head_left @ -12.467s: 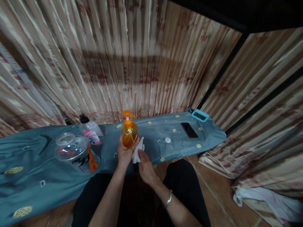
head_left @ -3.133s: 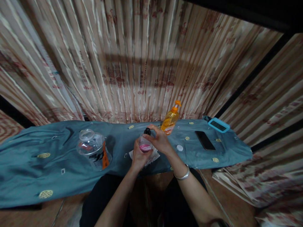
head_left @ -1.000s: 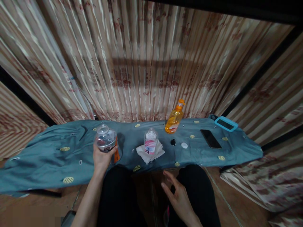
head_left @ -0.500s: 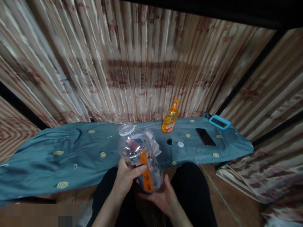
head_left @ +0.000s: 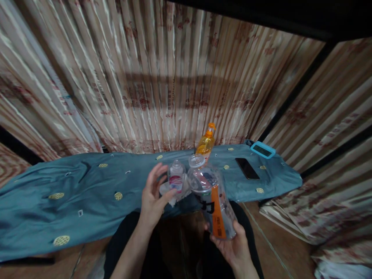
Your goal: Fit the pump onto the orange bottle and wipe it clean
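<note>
My right hand (head_left: 232, 246) grips the base of a large clear plastic bottle (head_left: 207, 193) with an orange label strip. Its wide mouth is uncapped, and it leans up and to the left. My left hand (head_left: 154, 195) has its fingers apart, curved beside a small clear bottle (head_left: 176, 174) with a pink-and-white label. The left thumb overlaps the small bottle's lower edge; I cannot tell whether it touches. Beneath the small bottle lies a crumpled white tissue (head_left: 173, 200).
An orange pump bottle (head_left: 205, 144) stands behind the large bottle. Farther right lie a black phone (head_left: 247, 168) and a blue-framed device (head_left: 263, 150). Everything rests on a teal patterned cloth (head_left: 95, 190). Pleated curtains (head_left: 151, 89) hang behind, with dark frame bars at the sides.
The large bottle has moved right, now in my right hand alone. My left hand has let go of it and spread beside the small bottle. The black and white caps are now hidden.
</note>
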`<state>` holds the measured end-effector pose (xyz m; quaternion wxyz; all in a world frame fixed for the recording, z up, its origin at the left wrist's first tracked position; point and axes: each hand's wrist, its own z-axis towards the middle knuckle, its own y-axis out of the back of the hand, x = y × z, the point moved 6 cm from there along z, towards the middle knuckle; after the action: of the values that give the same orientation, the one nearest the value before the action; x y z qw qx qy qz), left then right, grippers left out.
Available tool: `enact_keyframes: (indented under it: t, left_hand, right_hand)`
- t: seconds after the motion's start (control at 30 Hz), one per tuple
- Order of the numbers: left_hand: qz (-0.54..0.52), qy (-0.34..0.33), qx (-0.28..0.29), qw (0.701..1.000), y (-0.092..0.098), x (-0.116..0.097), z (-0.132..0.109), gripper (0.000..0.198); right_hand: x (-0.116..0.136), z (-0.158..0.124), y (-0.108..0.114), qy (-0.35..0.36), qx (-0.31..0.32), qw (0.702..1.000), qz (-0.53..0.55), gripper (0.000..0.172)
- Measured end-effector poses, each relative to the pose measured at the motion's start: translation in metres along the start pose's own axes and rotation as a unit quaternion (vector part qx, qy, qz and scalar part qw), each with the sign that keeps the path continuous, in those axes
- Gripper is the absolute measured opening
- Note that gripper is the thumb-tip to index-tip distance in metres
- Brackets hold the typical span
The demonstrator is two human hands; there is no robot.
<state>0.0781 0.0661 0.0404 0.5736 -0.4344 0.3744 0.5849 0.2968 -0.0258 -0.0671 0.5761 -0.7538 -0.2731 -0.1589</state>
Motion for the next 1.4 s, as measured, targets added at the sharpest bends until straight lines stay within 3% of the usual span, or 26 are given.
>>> enact_keyframes:
  t: [0.03, 0.13, 0.3, 0.4, 0.53, 0.9, 1.4]
  left_hand:
    - [0.053, -0.014, -0.039, 0.998, 0.009, 0.004, 0.008, 0.091]
    - [0.133, 0.004, -0.046, 0.99, 0.011, 0.031, 0.03, 0.102]
    - [0.096, 0.064, -0.001, 0.993, -0.011, 0.085, 0.047, 0.098]
    - [0.046, 0.072, 0.032, 0.996, -0.021, 0.1, 0.048, 0.081]
    - [0.031, 0.058, 0.031, 0.997, -0.023, 0.102, 0.046, 0.064]
    - [0.133, 0.0, -0.038, 0.99, -0.025, 0.099, 0.037, 0.064]
    - [0.157, -0.009, -0.022, 0.987, -0.024, 0.093, 0.031, 0.062]
  right_hand:
    - [0.005, 0.0, 0.005, 0.012, -0.016, 1.0, -0.001, 0.042]
    - [0.015, 0.003, 0.016, 0.034, -0.053, 0.998, -0.006, 0.045]
    - [0.021, 0.011, 0.024, 0.04, -0.079, 0.996, -0.028, 0.042]
    - [0.022, 0.014, 0.028, 0.043, -0.091, 0.994, -0.039, 0.042]
    - [0.023, 0.017, 0.035, 0.046, -0.105, 0.992, -0.056, 0.043]
    - [0.03, 0.018, 0.033, 0.056, -0.125, 0.985, -0.108, 0.043]
    - [0.043, -0.001, 0.026, 0.092, -0.171, 0.97, -0.146, 0.047]
